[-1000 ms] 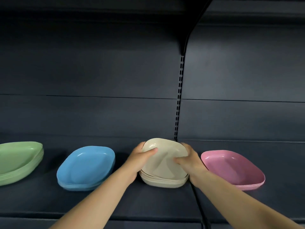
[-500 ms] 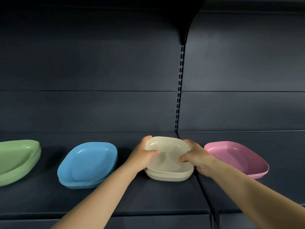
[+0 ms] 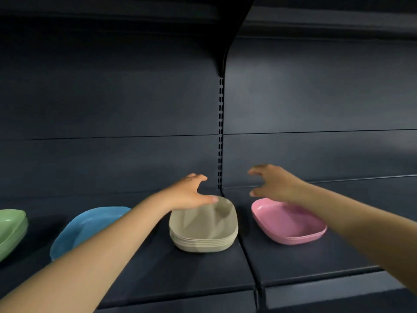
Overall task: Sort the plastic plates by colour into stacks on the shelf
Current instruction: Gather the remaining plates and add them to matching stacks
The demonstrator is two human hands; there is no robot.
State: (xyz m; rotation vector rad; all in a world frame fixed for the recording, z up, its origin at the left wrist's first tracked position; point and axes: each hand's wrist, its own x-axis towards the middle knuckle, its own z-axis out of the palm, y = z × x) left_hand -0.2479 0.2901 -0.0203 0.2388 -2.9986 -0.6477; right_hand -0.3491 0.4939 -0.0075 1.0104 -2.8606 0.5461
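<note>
Four stacks of plastic plates stand in a row on the dark shelf: green at the far left, blue, beige in the middle and pink on the right. My left hand hovers over the back left corner of the beige stack, fingers spread and holding nothing. Above the back of the pink stack, my right hand hangs with fingers loosely curved and empty. My left forearm hides part of the blue stack.
A slotted upright runs down the dark back panel behind the beige stack. A seam splits the shelf between the beige and pink stacks. An upper shelf hangs overhead.
Both hands have let go of the beige stack and lifted off it, the left up and back, the right up and to the right over the pink stack. The view has tilted.
</note>
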